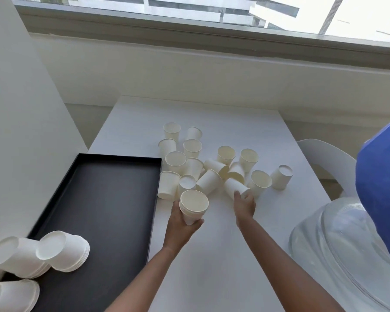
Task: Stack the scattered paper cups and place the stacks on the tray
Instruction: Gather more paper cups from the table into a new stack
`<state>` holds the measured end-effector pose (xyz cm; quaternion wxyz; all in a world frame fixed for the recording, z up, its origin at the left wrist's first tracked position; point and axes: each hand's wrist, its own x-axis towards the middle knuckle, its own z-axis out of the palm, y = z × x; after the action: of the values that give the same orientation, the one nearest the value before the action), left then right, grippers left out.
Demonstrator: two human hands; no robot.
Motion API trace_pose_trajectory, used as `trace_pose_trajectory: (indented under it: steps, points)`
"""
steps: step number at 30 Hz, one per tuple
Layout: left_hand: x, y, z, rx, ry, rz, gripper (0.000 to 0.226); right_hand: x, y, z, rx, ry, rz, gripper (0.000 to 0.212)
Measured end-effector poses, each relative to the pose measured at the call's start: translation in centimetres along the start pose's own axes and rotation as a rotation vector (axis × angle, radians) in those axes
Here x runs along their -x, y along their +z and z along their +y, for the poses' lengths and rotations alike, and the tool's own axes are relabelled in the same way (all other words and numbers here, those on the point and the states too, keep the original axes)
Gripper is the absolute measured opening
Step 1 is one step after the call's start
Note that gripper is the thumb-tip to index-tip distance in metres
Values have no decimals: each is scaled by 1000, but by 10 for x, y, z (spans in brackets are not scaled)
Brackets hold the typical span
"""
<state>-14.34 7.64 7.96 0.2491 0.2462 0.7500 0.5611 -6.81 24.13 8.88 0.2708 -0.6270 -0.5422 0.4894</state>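
Observation:
My left hand (180, 224) grips a short stack of white paper cups (193, 204), mouth facing me, just right of the black tray (104, 199). My right hand (244, 204) closes on a single cup (234, 188) lying on its side at the near edge of the pile. Several loose cups (212, 163) lie scattered on the white table beyond both hands, some upright, some tipped over. Three finished stacks (63, 251) rest on their sides at the tray's near left corner.
A white table (212, 255) carries everything. A white wall panel (20, 131) rises at the left of the tray. A clear plastic container (338, 251) and a blue object (383, 199) sit at the right. A white chair (324, 154) stands behind them.

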Motion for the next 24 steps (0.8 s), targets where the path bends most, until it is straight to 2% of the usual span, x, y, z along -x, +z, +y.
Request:
trace_pose_trajectory:
  steps: [10,14,19,24]
  points:
    - [4,-7,-1,-45,2,6,65,-17,4,-4,-120,189,-22,32]
    - [4,-9,-4,-60,-4,17,64,-8,4,-3,-109,145,114,29]
    - [2,-9,-8,-61,-17,21,58,14,2,-13,-93,-163,268,23]
    - [-1,-8,-10,-85,-9,51,60,58,7,-31,-83,-729,120,15]
